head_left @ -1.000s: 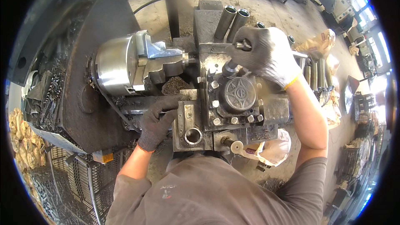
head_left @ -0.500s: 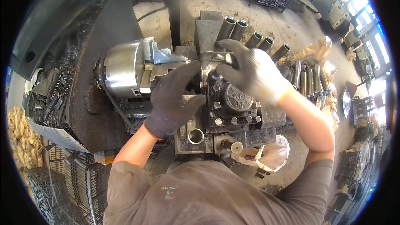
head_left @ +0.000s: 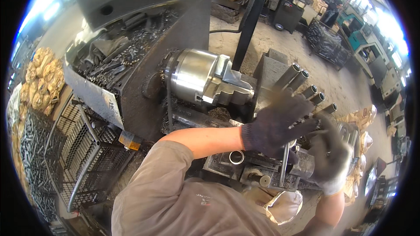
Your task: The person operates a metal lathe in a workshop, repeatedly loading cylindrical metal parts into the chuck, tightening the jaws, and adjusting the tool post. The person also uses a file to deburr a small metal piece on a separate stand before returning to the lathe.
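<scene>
My left hand (head_left: 278, 126), in a dark glove, reaches across the lathe's tool post with its fingers stretched out. A metal lever (head_left: 285, 164) stands up just below it; contact between them cannot be made out. My right hand (head_left: 329, 155), gloved dark with a pale back, is beside the left hand on the right. Motion smears its fingers, so any hold is unclear. The two hands hide most of the tool post. Left of them is the silver lathe chuck (head_left: 192, 75) with stepped jaws (head_left: 229, 85). A steel ring (head_left: 236, 157) sits on the carriage near a round knob (head_left: 265, 180).
Several metal tubes (head_left: 287, 75) stand beyond my hands. Finished-looking metal pieces (head_left: 350, 133) lie on brown wrapping at right. A pale sack (head_left: 286, 207) is below the carriage. Metal chips (head_left: 127, 57) fill the tray at left, above a mesh cart (head_left: 81, 148). A dark post (head_left: 249, 26) rises behind the chuck.
The view has swung left. My left hand has gone from beside the chuck to over the tool post. The right hand has come nearer and farther right. A lever now shows upright.
</scene>
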